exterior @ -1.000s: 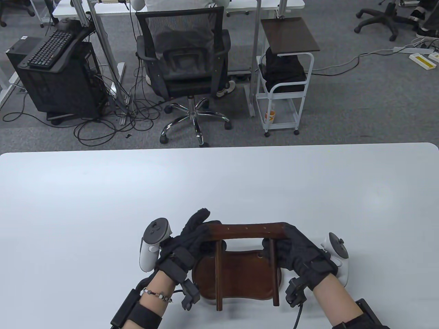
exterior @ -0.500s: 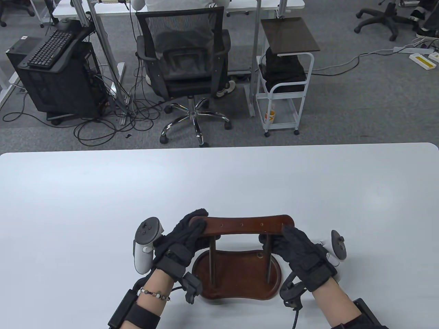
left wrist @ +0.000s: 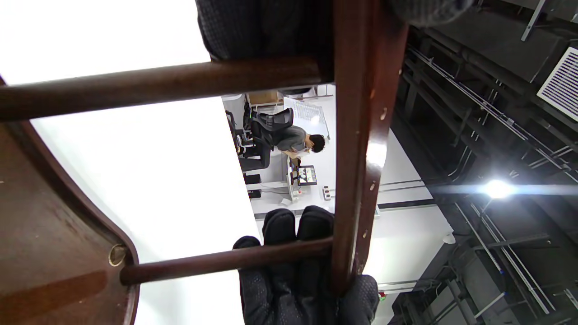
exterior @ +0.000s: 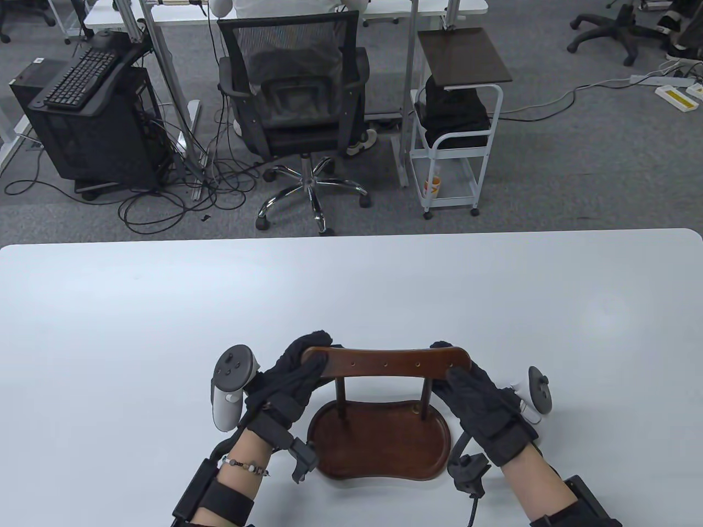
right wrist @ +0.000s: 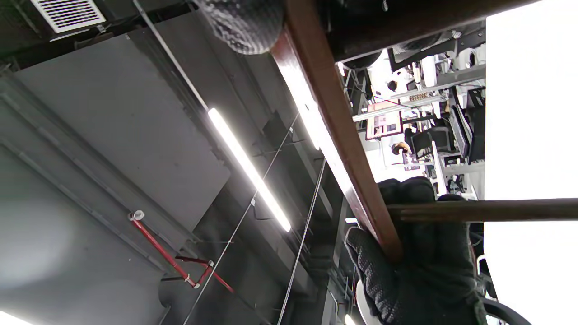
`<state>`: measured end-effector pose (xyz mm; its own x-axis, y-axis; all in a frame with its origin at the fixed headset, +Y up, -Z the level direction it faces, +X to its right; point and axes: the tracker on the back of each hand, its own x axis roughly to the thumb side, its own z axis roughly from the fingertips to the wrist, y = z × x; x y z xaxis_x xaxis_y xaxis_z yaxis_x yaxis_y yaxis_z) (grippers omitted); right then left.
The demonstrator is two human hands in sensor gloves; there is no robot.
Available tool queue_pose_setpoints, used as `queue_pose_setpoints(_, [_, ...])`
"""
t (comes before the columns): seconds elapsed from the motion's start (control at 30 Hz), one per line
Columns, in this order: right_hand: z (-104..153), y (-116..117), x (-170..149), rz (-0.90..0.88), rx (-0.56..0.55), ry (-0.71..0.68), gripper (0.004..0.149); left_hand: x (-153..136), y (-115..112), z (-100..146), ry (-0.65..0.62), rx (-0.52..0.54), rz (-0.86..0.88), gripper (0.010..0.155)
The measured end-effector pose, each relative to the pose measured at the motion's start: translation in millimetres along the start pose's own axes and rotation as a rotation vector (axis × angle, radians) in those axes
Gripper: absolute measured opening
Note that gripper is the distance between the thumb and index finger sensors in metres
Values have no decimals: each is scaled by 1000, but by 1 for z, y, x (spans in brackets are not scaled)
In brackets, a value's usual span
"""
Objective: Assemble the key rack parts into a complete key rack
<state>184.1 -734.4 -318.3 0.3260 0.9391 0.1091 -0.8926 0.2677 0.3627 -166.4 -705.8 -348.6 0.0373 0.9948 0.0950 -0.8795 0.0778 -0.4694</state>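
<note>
The dark wooden key rack stands on the white table [exterior: 165, 307]. Its curved base tray [exterior: 379, 444] lies flat, two thin posts [exterior: 340, 395] rise from it, and the top bar [exterior: 387, 361] sits across them. My left hand [exterior: 299, 370] grips the bar's left end. My right hand [exterior: 467, 384] grips its right end. In the left wrist view the bar [left wrist: 359, 149] runs vertically with both posts [left wrist: 180, 81] entering it and the tray [left wrist: 54, 234] at lower left. In the right wrist view the bar [right wrist: 334, 122] and one post [right wrist: 487, 210] show, with my left hand [right wrist: 429, 253] behind.
Beyond the table's far edge are a black office chair [exterior: 296, 104], a white trolley [exterior: 456, 137], a computer tower with a keyboard [exterior: 88, 121] and floor cables. The table around the rack is bare white surface.
The rack has swung up from leaning toward me to standing upright on its tray. Both hands stayed on the bar's ends and moved up and away with it.
</note>
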Motion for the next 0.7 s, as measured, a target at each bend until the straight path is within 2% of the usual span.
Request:
queue_pose_setpoints(0.47, [-3, -2, -14, -5, 3, 27, 58, -12, 4, 1, 22, -1, 8, 55])
queue_pose_setpoints(0.7, [-4, -6, -20, -88, 2, 47, 57, -8, -2, 3, 16, 2, -57, 56])
